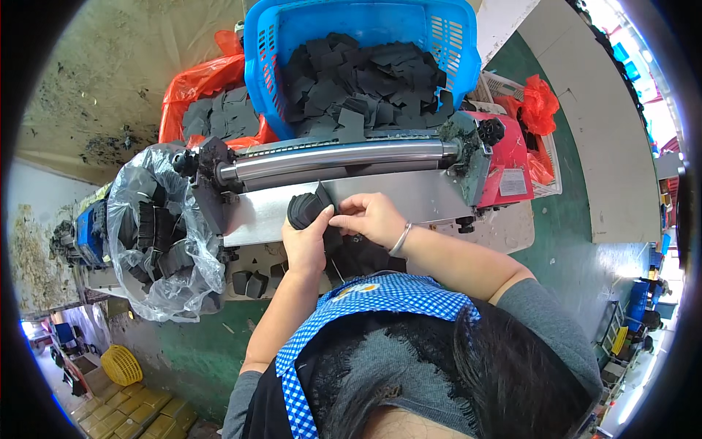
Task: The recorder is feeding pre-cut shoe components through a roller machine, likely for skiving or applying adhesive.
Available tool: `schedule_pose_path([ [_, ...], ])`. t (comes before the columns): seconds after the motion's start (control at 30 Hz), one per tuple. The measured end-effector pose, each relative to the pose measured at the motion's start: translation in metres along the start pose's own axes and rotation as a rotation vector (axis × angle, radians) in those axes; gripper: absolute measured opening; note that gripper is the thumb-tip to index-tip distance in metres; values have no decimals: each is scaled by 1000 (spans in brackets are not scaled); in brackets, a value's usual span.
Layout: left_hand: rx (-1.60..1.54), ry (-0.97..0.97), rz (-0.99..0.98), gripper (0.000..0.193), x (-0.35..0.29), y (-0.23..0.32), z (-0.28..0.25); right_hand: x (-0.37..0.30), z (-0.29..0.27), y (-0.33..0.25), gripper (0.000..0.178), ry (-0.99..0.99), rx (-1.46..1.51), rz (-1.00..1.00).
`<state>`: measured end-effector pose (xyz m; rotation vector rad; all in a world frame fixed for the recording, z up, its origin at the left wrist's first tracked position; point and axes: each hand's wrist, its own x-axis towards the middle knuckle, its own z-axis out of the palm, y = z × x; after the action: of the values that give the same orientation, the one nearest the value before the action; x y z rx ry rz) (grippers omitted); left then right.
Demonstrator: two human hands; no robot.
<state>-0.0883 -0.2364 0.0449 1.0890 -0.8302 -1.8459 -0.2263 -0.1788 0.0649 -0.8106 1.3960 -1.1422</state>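
Note:
My left hand (306, 240) is wrapped round a fanned stack of thin black pieces (303, 210), thumb pressed along its side. One piece (323, 194) sticks up from the stack's right end. Beside it, my right hand (374, 219) has thumb and fingertips pinched together close to the stack; what lies between them is too small to make out. Both hands are over the front edge of a machine's smooth metal plate (398, 194). Behind the plate runs a shiny metal roller (336, 156), with a black piece (351, 124) standing at its far side.
A blue basket (457, 55) of loose black pieces stands behind the machine. Left of it is a red bag (194, 84) of similar pieces. A clear plastic bag (201, 274) holds black stacks. More black pieces (252, 284) lie below the plate. The machine's red end housing (512, 157) is at right.

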Motion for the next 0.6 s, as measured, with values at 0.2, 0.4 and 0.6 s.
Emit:
schedule_pose_path([
  [0.2, -40, 14, 38, 21, 3, 5, 2, 29, -36, 13, 21, 369, 446, 373],
  [0.4, -40, -37, 12, 16, -2, 9, 9, -1, 7, 5, 24, 84, -16, -50],
  [0.6, -101, -56, -44, 13, -2, 4, 2, -1, -1, 3, 21, -11, 134, 103],
])
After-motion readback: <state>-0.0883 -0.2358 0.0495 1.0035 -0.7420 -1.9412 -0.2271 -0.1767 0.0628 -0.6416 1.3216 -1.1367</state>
